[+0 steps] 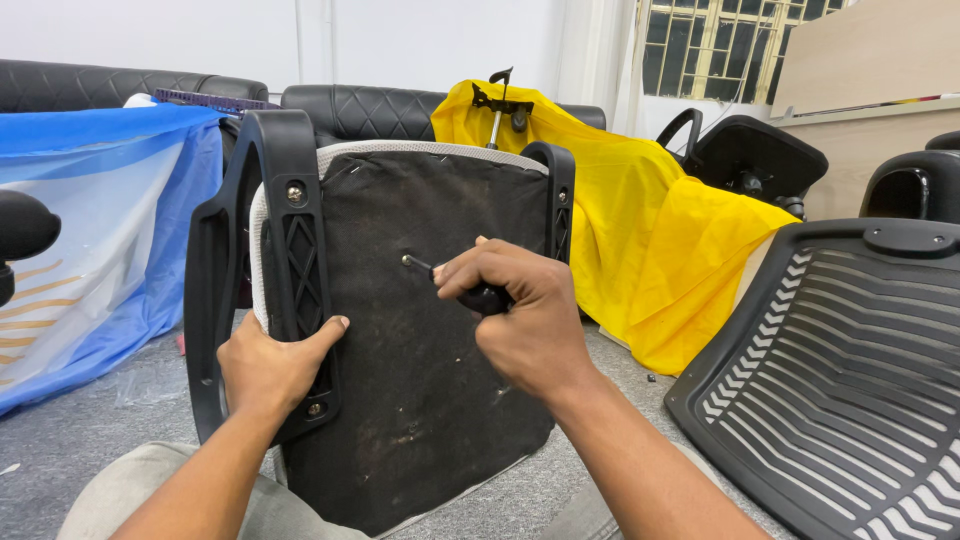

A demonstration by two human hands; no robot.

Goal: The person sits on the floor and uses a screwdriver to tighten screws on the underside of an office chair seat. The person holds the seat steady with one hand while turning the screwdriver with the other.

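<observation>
Left hand [272, 368] clamps armrest bracket [300, 270], fingers wrapped. Right hand [515, 315] fist-grips screwdriver [450, 280], tip in seat underside [420, 330]. Risk: tip slips from screw, tilted seat shifts.

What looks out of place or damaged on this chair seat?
The seat's black underside fabric is dusty and stained with pale scuffs near the bottom. The seat stands on edge, the left hand gripping an armrest bracket, while the right hand holds a screwdriver against its middle. Nothing looks broken.
</observation>
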